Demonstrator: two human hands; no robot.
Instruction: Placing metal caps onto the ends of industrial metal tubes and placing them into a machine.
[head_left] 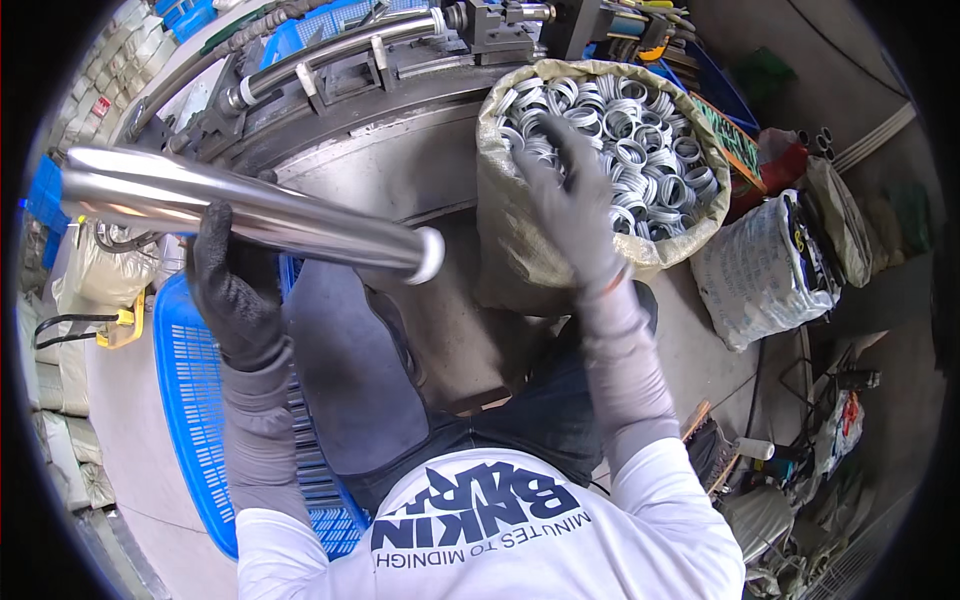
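Observation:
My left hand (228, 280), in a dark glove, grips a long shiny metal tube (250, 208) that lies across the left of the view, its ringed end pointing right. My right hand (570, 195), in a grey glove, reaches into an open woven sack (510, 245) full of metal rings (630, 140); its fingers rest among the rings, and whether they hold one is hidden.
A dark machine with a curved bed and rods (340, 75) stands behind the tube. A blue plastic crate (190, 400) sits at lower left. White and grey sacks (765, 270) lie at right, with clutter on the floor (790, 480) below them.

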